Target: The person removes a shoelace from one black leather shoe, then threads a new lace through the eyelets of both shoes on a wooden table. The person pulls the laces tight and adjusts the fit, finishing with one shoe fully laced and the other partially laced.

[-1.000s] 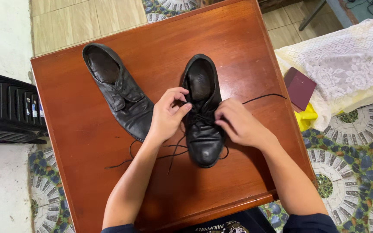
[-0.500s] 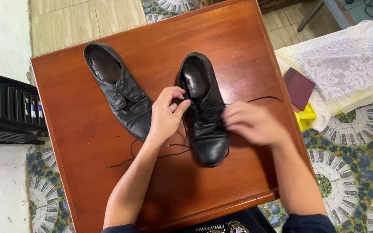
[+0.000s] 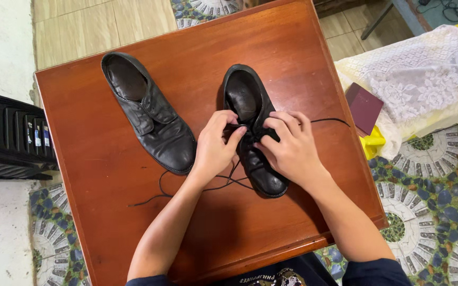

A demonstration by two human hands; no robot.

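The left hand (image 3: 216, 145) and right hand (image 3: 287, 143) meet over the lacing of the black shoe (image 3: 253, 132), fingertips pinching its thin black lace (image 3: 223, 182), whose loose ends trail off to either side. That shoe lies near the middle of the wooden table (image 3: 107, 159), toe toward the person. A second black shoe (image 3: 147, 114) lies just left of it, with a maroon box (image 3: 364, 108) beyond the table's right edge.

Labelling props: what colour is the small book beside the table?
Dark maroon; the small book lies against the white lace cloth, clearest in the head view.
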